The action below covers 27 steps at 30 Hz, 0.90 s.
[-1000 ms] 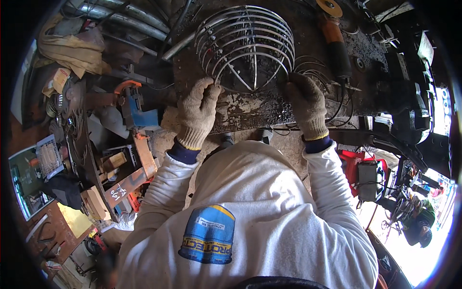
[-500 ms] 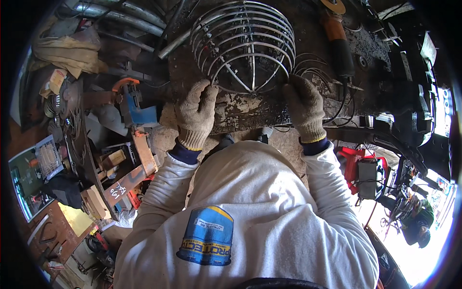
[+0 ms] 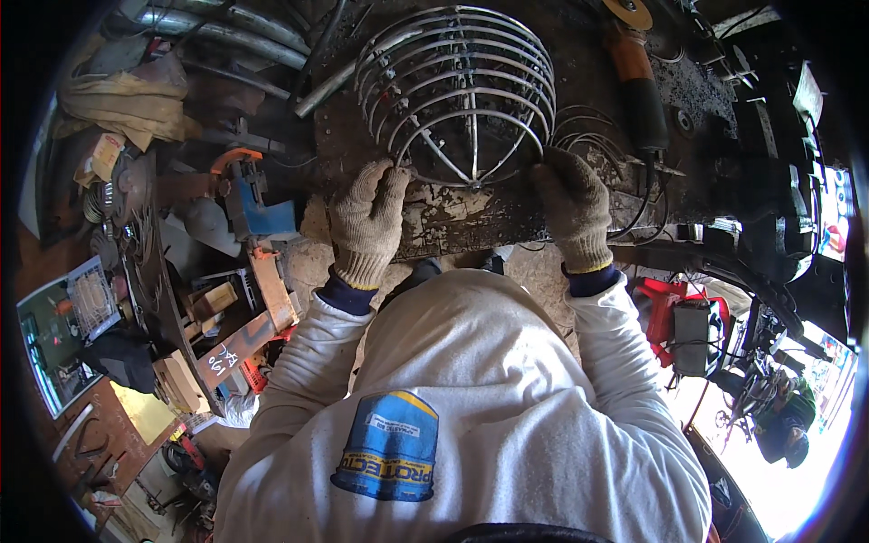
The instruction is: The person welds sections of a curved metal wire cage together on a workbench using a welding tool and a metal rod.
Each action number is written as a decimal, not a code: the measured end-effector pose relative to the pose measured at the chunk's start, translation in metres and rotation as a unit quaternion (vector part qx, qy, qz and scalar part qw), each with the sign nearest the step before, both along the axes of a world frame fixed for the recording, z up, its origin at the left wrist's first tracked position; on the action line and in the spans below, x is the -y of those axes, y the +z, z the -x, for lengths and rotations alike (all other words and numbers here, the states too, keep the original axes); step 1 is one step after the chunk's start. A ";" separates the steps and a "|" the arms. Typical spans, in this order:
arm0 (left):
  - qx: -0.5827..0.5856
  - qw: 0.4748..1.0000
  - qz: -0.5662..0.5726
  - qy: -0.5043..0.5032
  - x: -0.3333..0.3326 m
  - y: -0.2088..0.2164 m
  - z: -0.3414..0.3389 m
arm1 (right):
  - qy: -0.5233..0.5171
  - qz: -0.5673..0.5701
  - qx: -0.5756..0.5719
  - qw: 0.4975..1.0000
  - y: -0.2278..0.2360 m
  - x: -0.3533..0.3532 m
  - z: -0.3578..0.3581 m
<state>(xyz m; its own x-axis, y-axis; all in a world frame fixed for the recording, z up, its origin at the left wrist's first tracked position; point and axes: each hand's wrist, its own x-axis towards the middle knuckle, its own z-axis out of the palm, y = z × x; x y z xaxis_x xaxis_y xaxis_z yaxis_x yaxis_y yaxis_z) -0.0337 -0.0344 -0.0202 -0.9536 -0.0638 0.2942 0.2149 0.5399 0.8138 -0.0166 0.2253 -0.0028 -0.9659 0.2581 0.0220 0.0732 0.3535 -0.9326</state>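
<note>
A rounded cage of bent metal rods [image 3: 469, 94], built from several hoops joined by cross rods, rests on a dark, scuffed workbench [image 3: 444, 210]. My left hand [image 3: 371, 204], in a knitted work glove, is closed round the near left end of its front hoop. On the opposite side my right hand [image 3: 574, 195], gloved the same way, grips the near right end of that hoop. Its fingertips are dark and partly hidden against the bench. The pointed near end of the cage lies between both hands, by the bench's front edge.
An angle grinder [image 3: 637, 90] with an orange and black body lies right of the cage, its cord trailing forward. Thin rods [image 3: 588, 140] curl beside my right hand. Metal pipes [image 3: 231, 34] lie at the far left. A blue clamp-like tool [image 3: 258, 204] stands left of the bench.
The cage's near end has tipped or shifted slightly toward me. Both hands keep their hold and have barely moved.
</note>
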 end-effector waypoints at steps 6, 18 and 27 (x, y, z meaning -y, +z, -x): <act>-0.036 0.999 -0.003 0.013 0.003 -0.010 0.001 | 0.045 -0.034 -0.031 0.998 0.003 -0.004 0.000; 0.002 1.000 -0.025 0.005 0.003 -0.006 0.000 | 0.024 -0.072 0.003 0.997 0.004 -0.003 -0.002; 0.017 0.999 -0.046 0.006 0.001 -0.006 -0.001 | 0.020 -0.043 -0.019 0.999 -0.004 -0.006 -0.003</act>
<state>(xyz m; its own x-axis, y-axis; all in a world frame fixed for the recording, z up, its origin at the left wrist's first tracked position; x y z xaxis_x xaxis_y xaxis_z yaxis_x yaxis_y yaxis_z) -0.0329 -0.0351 -0.0261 -0.9618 -0.0997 0.2548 0.1813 0.4651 0.8665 -0.0134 0.2311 -0.0070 -0.9734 0.2151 0.0783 0.0234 0.4337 -0.9007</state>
